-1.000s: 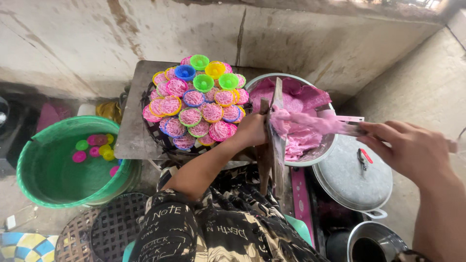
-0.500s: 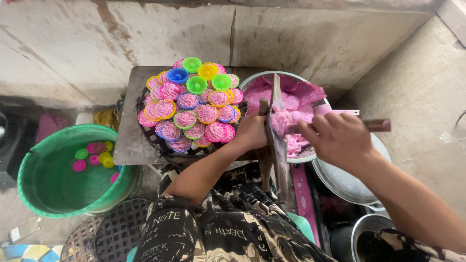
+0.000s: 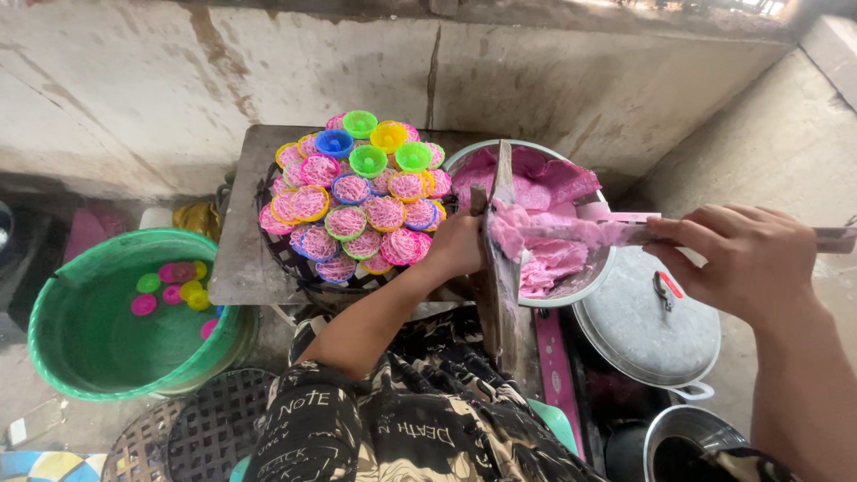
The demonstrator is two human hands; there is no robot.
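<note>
While the left hand (image 3: pixel 460 245) is closed around the upright wooden board (image 3: pixel 500 259), the right hand (image 3: pixel 745 259) grips a dough-covered spatula (image 3: pixel 580 234) across it.

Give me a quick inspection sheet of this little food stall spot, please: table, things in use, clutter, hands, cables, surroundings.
Surface: small dark table against a stained concrete wall.
Job's things: metal bowl of pink dough; upright wooden press; flat scraper smeared with dough; woven tray piled with small coloured cups of pink noodle nests.
Clutter: green basin of water with floating cups; pot lid; dark pot; woven mat.
Hands: left hand has a grip on the press; right hand holds the scraper's handle.
Cables: nothing seen.
Surroundings: concrete walls, bare floor.
</note>
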